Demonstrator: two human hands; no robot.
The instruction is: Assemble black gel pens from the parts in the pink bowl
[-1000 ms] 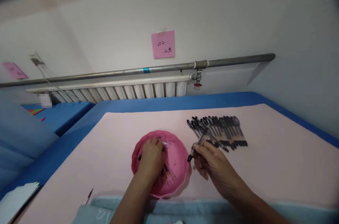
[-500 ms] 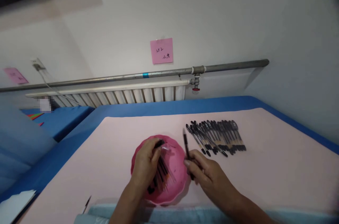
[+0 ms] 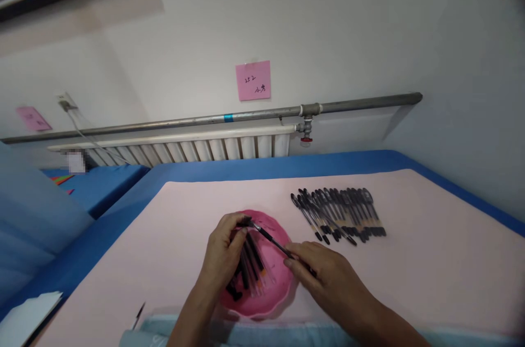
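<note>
While right hand (image 3: 324,276) pinches pen (image 3: 270,238), long axis slants up-left; left hand (image 3: 223,253) pinches far tip over bowl (image 3: 283,288).

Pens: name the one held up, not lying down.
The pen slanting over the pink bowl, gripped by the right hand, tip at the left hand; the others lie flat in the row.

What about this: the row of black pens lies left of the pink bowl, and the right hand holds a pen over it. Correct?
Not quite. The head view shows the row of black pens right of the pink bowl, not left. The right hand does hold a pen over it.
</note>
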